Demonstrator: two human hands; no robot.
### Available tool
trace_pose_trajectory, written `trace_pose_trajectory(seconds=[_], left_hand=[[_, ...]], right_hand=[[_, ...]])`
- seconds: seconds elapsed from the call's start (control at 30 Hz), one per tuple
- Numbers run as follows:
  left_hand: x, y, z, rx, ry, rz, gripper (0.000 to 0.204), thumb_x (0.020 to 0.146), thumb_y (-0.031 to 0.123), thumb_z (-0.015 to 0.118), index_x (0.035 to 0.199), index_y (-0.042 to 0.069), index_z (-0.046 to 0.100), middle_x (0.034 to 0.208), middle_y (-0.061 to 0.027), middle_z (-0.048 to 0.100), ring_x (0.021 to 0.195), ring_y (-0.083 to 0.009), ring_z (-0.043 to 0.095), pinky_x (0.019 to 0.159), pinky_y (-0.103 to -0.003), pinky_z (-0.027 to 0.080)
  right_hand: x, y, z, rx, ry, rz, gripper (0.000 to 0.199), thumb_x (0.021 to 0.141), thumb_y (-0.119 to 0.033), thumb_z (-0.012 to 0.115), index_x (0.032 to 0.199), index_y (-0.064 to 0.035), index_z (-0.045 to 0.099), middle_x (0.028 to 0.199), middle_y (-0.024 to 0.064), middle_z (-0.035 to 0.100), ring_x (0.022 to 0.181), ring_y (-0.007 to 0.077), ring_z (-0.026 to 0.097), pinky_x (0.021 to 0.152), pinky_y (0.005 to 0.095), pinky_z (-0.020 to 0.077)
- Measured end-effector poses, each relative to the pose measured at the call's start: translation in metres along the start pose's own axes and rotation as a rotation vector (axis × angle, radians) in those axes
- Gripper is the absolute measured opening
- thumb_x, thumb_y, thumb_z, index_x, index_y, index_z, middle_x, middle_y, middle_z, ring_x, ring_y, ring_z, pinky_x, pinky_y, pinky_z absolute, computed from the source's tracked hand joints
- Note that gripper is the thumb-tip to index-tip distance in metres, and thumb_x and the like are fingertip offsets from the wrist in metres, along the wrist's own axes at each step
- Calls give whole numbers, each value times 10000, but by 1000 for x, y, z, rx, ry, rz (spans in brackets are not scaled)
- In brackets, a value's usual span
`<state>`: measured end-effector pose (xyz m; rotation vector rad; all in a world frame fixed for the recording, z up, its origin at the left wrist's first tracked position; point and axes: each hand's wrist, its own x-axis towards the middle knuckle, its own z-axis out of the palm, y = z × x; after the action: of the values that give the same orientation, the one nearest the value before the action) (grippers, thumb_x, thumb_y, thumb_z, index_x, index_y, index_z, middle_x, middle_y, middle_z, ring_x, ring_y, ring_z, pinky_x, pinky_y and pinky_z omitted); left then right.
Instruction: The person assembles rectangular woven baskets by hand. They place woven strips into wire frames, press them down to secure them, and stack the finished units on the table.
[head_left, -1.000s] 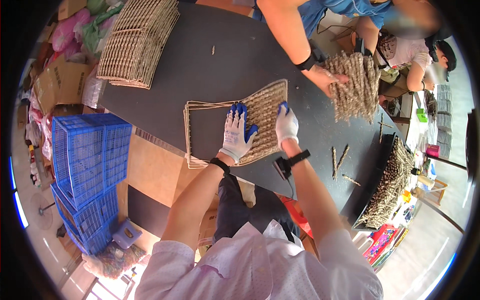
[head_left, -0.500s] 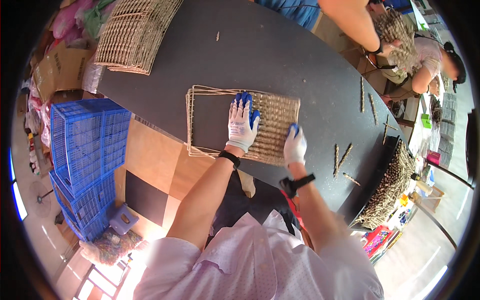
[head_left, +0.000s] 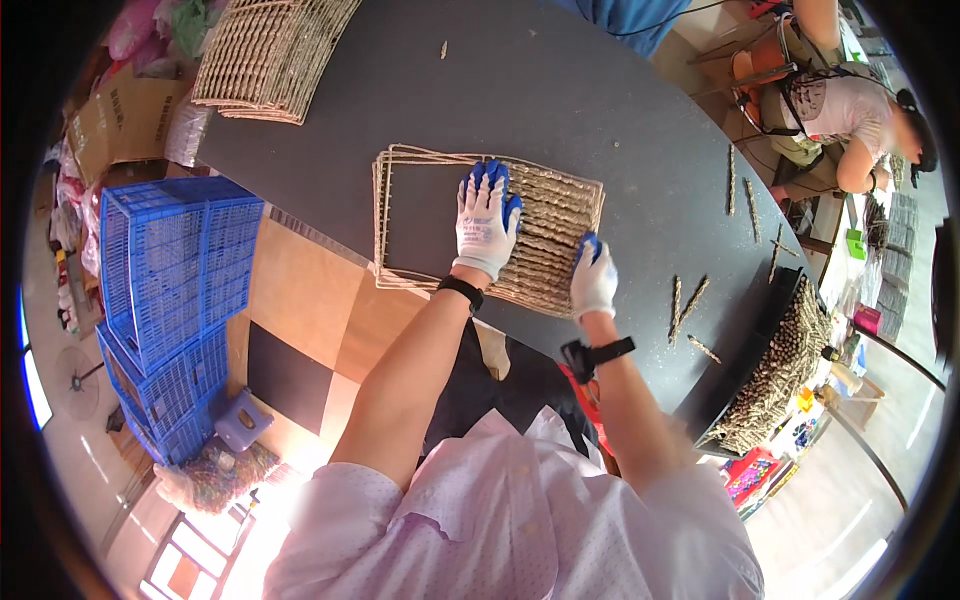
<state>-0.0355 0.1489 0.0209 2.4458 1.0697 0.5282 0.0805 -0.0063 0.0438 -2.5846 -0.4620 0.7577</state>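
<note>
A rectangular wire frame [head_left: 377, 225] lies on the dark table, its right part filled with rows of twisted brown strands [head_left: 548, 235]. The left part is bare wire with the tabletop showing through. My left hand [head_left: 487, 228], in a white glove with blue palm and fingertips, rests flat with fingers stretched on the left border of the strands. At the frame's right edge my right hand [head_left: 595, 278], gloved alike, has its fingers bent and closed on that edge; its fingertips are partly hidden.
Several loose twisted pieces [head_left: 688, 305] lie to the right, near a black tray [head_left: 700, 412] heaped with more. Woven panels [head_left: 270, 60] are stacked far left. Blue crates [head_left: 175, 260] stand left of the table; a seated person [head_left: 850, 125] works far right.
The frame and both hands appear slightly higher in the picture. Both hands keep nearly the same places on the panel. The arm and bundle at the upper right have moved away.
</note>
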Motion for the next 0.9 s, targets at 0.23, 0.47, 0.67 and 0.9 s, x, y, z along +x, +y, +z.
trace_pose_trajectory(seconds=[0.23,0.47,0.67,0.9], left_hand=[[-4,-1,1,66,-78,-47,532,934,237,534,1405,35,394,1489,-161,350,1393,-358,282,1167,-472,195],[-40,7,-15,-211,104,-500,602,920,208,553,1433,15,304,1463,-280,306,1318,-434,347,1098,-483,308],[-23,36,-40,-343,-246,-844,765,816,329,678,1419,15,326,1411,-291,375,1276,-412,424,1054,-438,381],[-6,-11,-43,-1159,-351,-985,418,814,163,737,1155,-14,572,997,-86,656,856,-145,624,731,-303,524]], right_hand=[[3,-75,-23,-358,338,-797,606,852,-373,608,1370,-100,450,1420,166,423,1376,346,300,1135,532,180],[9,-51,34,-415,91,-840,587,879,-382,555,1388,-107,455,1470,130,393,1397,347,277,1166,543,121],[16,-58,34,-455,86,-817,605,877,-381,565,1406,-120,429,1496,113,363,1415,330,247,1170,528,113],[13,-61,30,-421,63,-834,590,872,-357,582,1395,-132,432,1491,97,365,1415,306,251,1173,515,121]])
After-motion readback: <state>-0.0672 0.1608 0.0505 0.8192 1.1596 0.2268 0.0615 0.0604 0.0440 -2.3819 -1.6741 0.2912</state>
